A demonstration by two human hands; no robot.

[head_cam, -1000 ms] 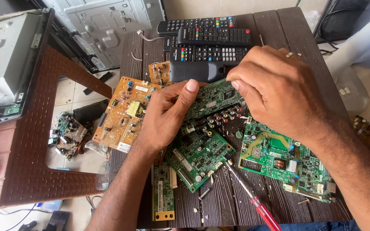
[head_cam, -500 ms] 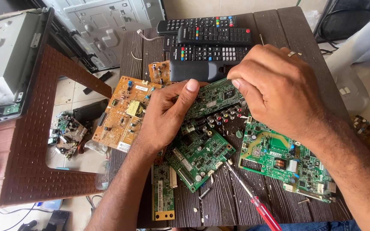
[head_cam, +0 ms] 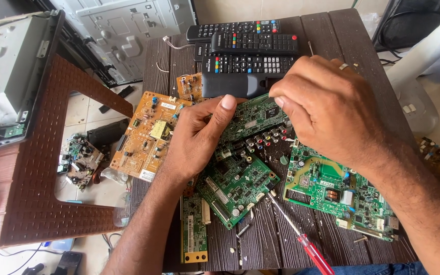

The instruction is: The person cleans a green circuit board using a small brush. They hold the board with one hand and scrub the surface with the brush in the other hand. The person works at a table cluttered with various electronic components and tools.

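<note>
My left hand (head_cam: 195, 140) rests on a dark green circuit board (head_cam: 254, 120) in the middle of the dark wooden table (head_cam: 342, 35), thumb pressed on its upper edge. My right hand (head_cam: 327, 109) hovers over the same board's right end, fingertips pinched together at its top edge; what they pinch is hidden. Another green board (head_cam: 238, 186) lies just below, and a larger green board (head_cam: 339, 191) sits under my right wrist. A red-handled screwdriver (head_cam: 301, 239) lies on the table near the front edge.
Several black remote controls (head_cam: 253, 48) lie stacked at the table's far side. An orange-brown power board (head_cam: 146, 135) overhangs the left edge, a narrow green strip board (head_cam: 194, 231) lies in front. A brown plastic stool (head_cam: 36, 168) stands left, a metal chassis (head_cam: 128, 30) behind.
</note>
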